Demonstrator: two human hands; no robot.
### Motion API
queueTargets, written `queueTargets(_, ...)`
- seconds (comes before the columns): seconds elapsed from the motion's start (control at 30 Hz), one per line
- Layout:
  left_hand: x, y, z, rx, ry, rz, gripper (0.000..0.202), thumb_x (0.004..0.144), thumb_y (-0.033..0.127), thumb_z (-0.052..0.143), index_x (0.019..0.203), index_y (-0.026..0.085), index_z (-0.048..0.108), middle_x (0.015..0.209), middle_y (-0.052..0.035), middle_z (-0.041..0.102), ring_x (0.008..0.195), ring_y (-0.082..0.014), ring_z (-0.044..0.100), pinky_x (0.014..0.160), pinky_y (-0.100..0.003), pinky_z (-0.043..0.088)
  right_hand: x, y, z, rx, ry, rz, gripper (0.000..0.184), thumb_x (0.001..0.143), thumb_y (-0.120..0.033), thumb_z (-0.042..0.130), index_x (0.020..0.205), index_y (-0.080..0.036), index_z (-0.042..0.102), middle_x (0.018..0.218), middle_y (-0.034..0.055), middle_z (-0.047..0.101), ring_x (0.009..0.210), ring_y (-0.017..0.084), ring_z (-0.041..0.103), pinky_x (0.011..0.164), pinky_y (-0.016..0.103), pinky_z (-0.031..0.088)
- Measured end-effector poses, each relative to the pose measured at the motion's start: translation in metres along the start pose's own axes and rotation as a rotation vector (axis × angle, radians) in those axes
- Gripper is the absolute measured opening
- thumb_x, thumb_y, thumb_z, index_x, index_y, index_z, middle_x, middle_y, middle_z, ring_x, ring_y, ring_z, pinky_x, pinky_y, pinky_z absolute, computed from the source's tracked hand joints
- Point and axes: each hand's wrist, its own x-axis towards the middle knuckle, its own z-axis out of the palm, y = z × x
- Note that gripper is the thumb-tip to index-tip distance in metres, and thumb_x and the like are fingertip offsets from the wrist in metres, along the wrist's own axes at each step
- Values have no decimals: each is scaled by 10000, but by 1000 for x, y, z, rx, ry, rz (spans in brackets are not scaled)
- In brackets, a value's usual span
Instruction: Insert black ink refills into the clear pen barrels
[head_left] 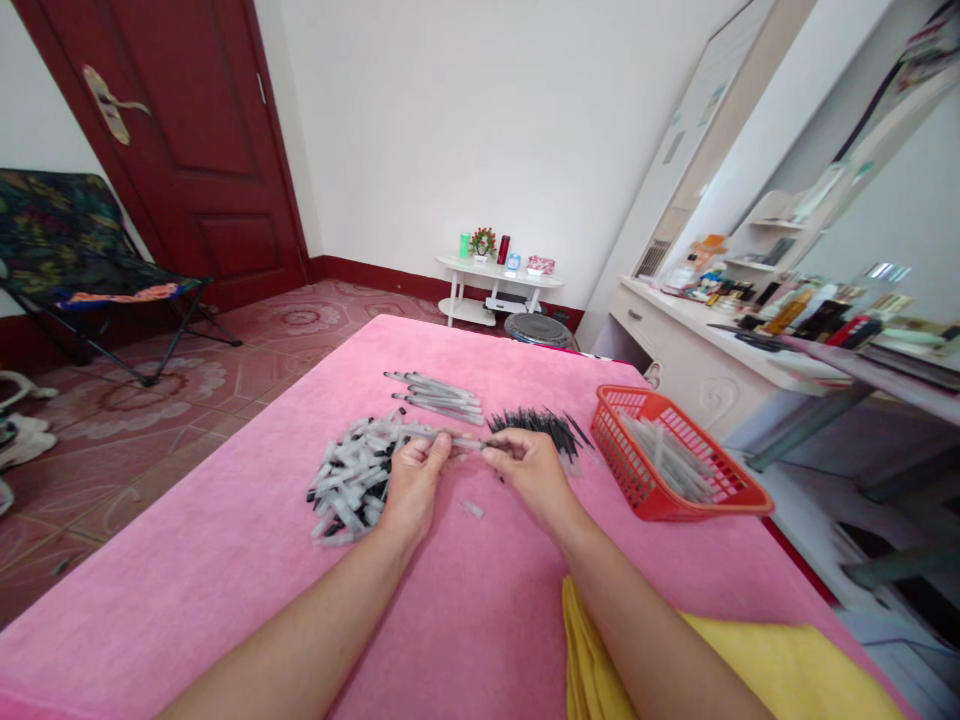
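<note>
My left hand (414, 482) and my right hand (527, 465) meet over the pink tablecloth (225, 560), both pinched on one thin grey pen barrel (465, 441) held level between them. Just left of my left hand lies a heap of clear and black pen parts (349, 478). A row of grey pen barrels (439, 395) lies farther back. A bundle of thin black refills (536, 422) sits behind my right hand. One small clear piece (472, 509) lies on the cloth between my wrists.
A red plastic basket (637, 485) with several grey pens stands at the right. A yellow cloth (757, 660) lies at the near right. A dresser (705, 350) with bottles runs along the right wall; a folding chair (67, 250) and a red door (187, 130) stand at the left.
</note>
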Motion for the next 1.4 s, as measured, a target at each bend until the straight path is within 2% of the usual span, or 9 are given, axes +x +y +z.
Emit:
queueTargets(0.17,1,0,-1,-2,18,6,237,733,342,656,782,110,666,783,-75,696,700,-161,636,648,-266,506,0,0,0,11,-71,94,315,746,-408,554,637,-119,617,511,4,550,407,85,443,400,199,327)
queueTargets(0.3,2,-3,-2,2,22,10,235,726,341,663,782,113,663,781,-70,695,688,-156,635,639,-263,507,1,3,-1,12,-30,19,187,678,-309,633,706,-124,624,578,-7,566,467,81,459,447,194,359)
queueTargets(0.4,2,-4,-3,0,37,17,238,724,346,664,772,114,659,773,-67,695,681,-154,635,642,-265,507,2,5,0,42,-48,40,207,691,-325,619,757,-130,608,619,-4,581,469,84,473,441,197,367)
queueTargets(0.5,2,-4,-3,19,20,16,251,720,353,664,792,112,664,795,-72,697,700,-165,639,647,-272,507,2,6,0,-18,-66,46,257,762,-358,539,650,-130,574,531,-9,535,424,79,442,418,198,337)
queueTargets(0.67,2,-2,-2,28,34,19,266,709,366,670,802,116,667,784,-69,699,701,-170,640,646,-276,506,2,6,-1,10,-15,19,205,662,-297,648,779,-142,583,631,-11,568,499,83,475,445,187,349)
queueTargets(0.83,2,-2,-2,48,40,24,268,709,365,671,792,111,666,784,-72,699,686,-164,637,629,-266,504,2,3,0,2,-64,76,237,742,-357,554,645,-141,550,525,-15,523,429,80,440,418,198,328)
queueTargets(0.97,2,-4,-3,68,49,29,272,720,367,661,801,108,672,765,-68,700,668,-161,636,631,-268,504,2,3,1,57,-18,27,221,637,-278,662,789,-151,563,669,-8,577,510,80,481,455,186,363)
queueTargets(1.1,2,-3,-2,67,53,30,257,708,370,671,770,121,674,769,-60,703,649,-152,633,612,-252,494,1,4,0,18,-68,103,242,749,-372,546,665,-145,551,528,-15,523,410,80,437,399,198,330)
queueTargets(1.4,0,-1,0,85,76,31,233,724,344,664,777,117,667,738,-54,699,629,-135,627,537,-200,453,1,2,0,14,2,40,93,641,-188,602,725,-149,590,579,-24,550,481,98,470,482,221,387)
